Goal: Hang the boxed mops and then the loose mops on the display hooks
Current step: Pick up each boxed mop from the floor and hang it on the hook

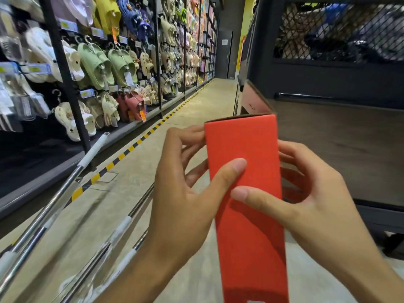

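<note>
A long wall of shelves [72, 62] ran along the aisle from nine o'clock up to twelve o'clock, hung full with soft shoes [96, 64] in green, cream and pink. A yellow-and-black stripe [131, 147] ran along the floor beside it. At two o'clock stood a big dark cart [328, 84] with a mesh side, just behind the box. Shiny mop poles [56, 197] lay slanted at seven and eight o'clock — loose, and apart from the hands.

The red box [247, 193] stood upright in the middle, from the center down to six o'clock. The left hand [185, 193] gripped its left edge, thumb flat on the front. The right hand [310, 200] gripped the right edge — thumb on the front too, fingers curled behind.
</note>
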